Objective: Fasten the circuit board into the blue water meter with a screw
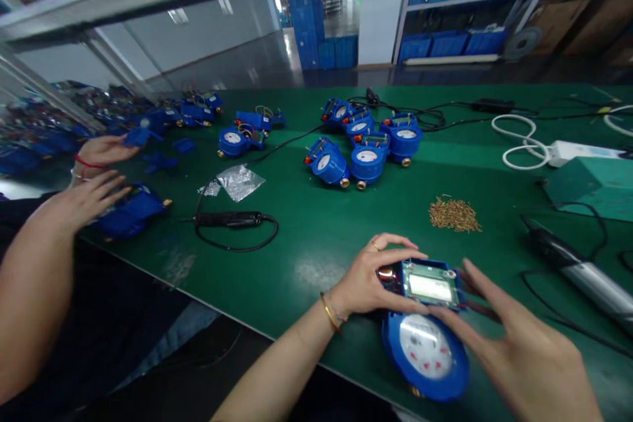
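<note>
A blue water meter [425,349] with a round white dial lies in front of me at the table's near edge. Its electronics box faces up, showing a green circuit board with a lit display [430,288]. My left hand [370,273] grips the box from the left, thumb at the front edge and fingers along the back. On the other side, my right hand [514,330] holds the box's right edge between thumb and fingers; some of those fingertips are hidden. Reddish wires show beside the board near my left fingers.
Several blue water meters [368,158] stand mid-table. A pile of brass screws [453,214] lies at right, near an electric screwdriver [583,270] and a green box [593,184]. At left, a co-worker's hands [93,191] handle blue parts near another screwdriver [227,219].
</note>
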Tool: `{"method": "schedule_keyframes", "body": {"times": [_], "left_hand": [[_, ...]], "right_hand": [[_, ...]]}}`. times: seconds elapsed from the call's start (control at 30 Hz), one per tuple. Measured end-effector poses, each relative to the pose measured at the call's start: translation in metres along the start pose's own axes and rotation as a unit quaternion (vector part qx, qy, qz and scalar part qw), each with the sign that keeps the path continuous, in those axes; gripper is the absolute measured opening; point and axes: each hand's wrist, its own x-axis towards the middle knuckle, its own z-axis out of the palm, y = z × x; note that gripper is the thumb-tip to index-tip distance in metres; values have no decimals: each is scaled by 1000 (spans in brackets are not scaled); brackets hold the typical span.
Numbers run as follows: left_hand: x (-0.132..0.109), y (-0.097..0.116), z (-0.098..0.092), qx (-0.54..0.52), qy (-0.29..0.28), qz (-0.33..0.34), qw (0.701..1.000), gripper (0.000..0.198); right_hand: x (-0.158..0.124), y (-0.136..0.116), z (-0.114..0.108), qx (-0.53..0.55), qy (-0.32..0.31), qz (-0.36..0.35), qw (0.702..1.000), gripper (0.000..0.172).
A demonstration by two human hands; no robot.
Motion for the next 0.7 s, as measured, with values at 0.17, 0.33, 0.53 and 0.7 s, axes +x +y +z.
{"method": "schedule_keyframes", "body": {"times": [0.17, 0.33, 0.53, 0.7], "left_hand": [[0, 3, 7, -5, 17, -16, 1000, 65], [-4, -1, 6, -46, -10, -33, 998, 94], [-5, 0, 0, 8, -75, -45, 996, 73], [4, 2, 4, 22, -69, -62, 995, 63]], "right_hand": [[0, 17, 12, 196, -60, 40, 978, 70], [-7, 25, 19, 249, -16, 58, 967, 74], [-5, 25, 17, 292, 17, 86, 952, 74], [-3, 20, 13, 308, 25, 147, 940, 76]]}}
